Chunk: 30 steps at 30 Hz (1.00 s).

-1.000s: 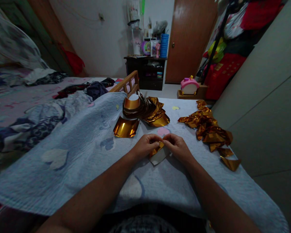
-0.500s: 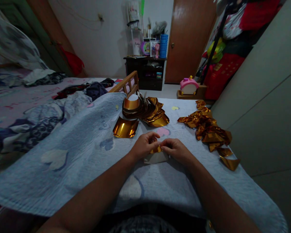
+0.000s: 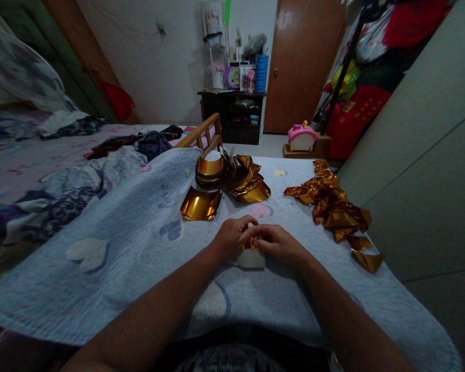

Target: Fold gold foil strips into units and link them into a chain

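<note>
Between my two hands is a small sheet of gold foil paper (image 3: 250, 259), its pale back toward me and its gold side showing at the upper edge. My left hand (image 3: 232, 236) grips the sheet from the left with curled fingers. From the right, my right hand (image 3: 277, 242) pinches the gold edge, its fingertips meeting those of the left. Beyond them lies a fanned stack of curved gold sheets (image 3: 251, 192), with a few loose gold sheets (image 3: 200, 203) at its near left. Folded gold foil pieces (image 3: 339, 212) are heaped to the right.
A pale blue quilted cover (image 3: 139, 258) with heart patterns spreads under everything. Behind it stand a wooden rail (image 3: 201, 132) and a dark cabinet (image 3: 232, 116). A pink toy (image 3: 302, 138) sits on a box. Clothes (image 3: 127, 165) lie on the bed at left.
My fingers have closed in on the gold edge, and the right fingertips now overlap the left. The sheet has shifted slightly toward me and left. The stack and the heap have not moved.
</note>
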Each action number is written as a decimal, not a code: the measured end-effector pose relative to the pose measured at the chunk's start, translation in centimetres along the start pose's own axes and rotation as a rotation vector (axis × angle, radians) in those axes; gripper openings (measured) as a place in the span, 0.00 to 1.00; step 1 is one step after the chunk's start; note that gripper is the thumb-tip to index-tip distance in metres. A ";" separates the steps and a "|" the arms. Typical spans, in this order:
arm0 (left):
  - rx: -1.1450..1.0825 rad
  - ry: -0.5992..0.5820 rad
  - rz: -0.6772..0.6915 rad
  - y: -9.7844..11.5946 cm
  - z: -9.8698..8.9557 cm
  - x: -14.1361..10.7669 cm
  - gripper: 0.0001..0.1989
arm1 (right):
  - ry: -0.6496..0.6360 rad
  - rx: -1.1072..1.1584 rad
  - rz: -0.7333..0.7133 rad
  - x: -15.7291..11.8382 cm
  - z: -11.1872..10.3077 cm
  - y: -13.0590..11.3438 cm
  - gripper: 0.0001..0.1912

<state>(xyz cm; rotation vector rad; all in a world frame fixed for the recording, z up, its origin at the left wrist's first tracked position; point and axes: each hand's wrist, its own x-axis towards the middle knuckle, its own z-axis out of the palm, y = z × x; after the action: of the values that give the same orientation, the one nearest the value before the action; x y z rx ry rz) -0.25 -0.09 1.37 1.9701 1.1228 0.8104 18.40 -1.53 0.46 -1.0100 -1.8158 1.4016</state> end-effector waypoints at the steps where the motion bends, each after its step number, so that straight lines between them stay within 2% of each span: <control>1: 0.010 0.023 0.019 -0.1 0.0 0.0 0.13 | 0.005 0.010 -0.005 0.0 0.0 0.1 0.05; 4: 0.068 0.191 0.105 -0.1 -0.1 0.1 0.12 | 0.066 0.034 0.011 0.1 0.0 0.2 0.02; 8: 0.093 0.456 0.158 0.3 -0.7 -0.1 0.13 | 0.201 0.045 0.067 0.2 -0.2 0.0 0.05; 11: 0.026 0.533 0.162 0.4 -1.1 -0.2 0.10 | 0.312 0.075 0.113 0.3 -0.3 -0.1 0.08; 13: -0.012 0.493 0.152 0.4 -1.1 -0.2 0.07 | 0.389 0.122 0.141 0.3 -0.3 -0.1 0.12; 16: -0.024 0.335 0.147 0.3 -0.8 -0.3 0.04 | 0.480 0.191 0.155 0.3 -0.4 -0.1 0.19; 20: 0.067 0.115 0.228 0.1 -0.2 -0.4 0.07 | 0.502 0.221 0.137 0.4 -0.6 0.1 0.17; 24: 0.191 0.048 0.291 -0.4 0.1 -0.2 0.08 | 0.467 0.210 0.149 0.5 -0.5 0.1 0.11; 27: 0.234 0.003 0.296 -0.9 0.1 -0.2 0.06 | 0.438 0.222 0.181 0.5 -0.4 0.1 0.11; 30: 0.280 -0.050 0.335 -1.1 0.1 -0.2 0.09 | 0.443 0.241 0.195 0.5 -0.4 0.1 0.12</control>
<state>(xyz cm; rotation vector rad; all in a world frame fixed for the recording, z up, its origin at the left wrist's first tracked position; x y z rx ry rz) -0.77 0.13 0.39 2.4433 0.9286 0.8006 18.51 -0.93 0.44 -1.2736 -1.2261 1.3381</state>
